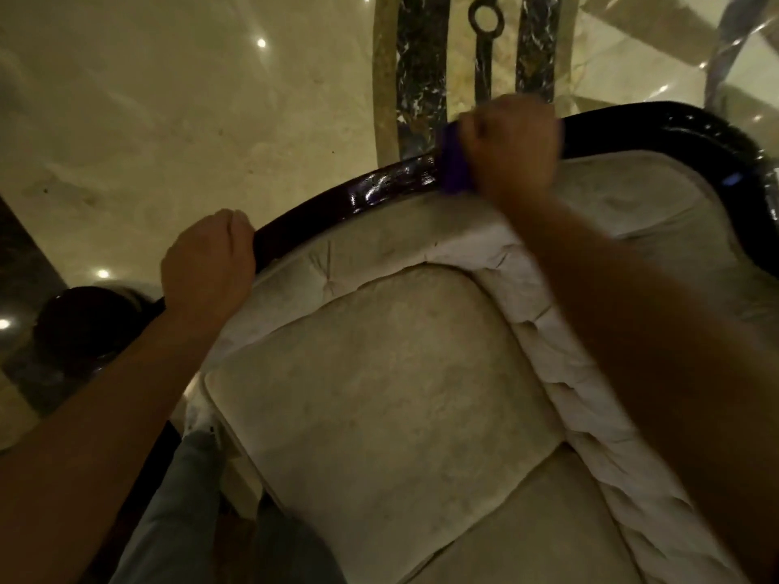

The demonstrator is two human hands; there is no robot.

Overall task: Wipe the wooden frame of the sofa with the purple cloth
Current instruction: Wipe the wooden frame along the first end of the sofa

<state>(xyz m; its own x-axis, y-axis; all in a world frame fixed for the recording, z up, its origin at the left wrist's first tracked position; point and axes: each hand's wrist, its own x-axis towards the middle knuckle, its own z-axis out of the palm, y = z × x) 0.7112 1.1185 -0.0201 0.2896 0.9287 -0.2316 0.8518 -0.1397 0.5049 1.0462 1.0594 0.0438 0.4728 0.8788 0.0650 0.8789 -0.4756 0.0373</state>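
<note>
The sofa's dark glossy wooden frame [371,191] curves along the top of the cream backrest, from lower left to upper right. My right hand [512,147] is closed over the frame's top rail, pressing the purple cloth [453,162] onto it; only the cloth's left edge shows beside my fingers. My left hand [208,263] grips the same rail farther down to the left, with its fingers curled over the far side. The rail's rounded end [80,326] sits below my left hand.
The cream tufted backrest [379,242] and seat cushion [379,385] fill the middle. Polished marble floor [168,120] with dark inlay stripes [419,69] lies beyond the frame. My trouser leg [181,499] stands against the sofa's left side.
</note>
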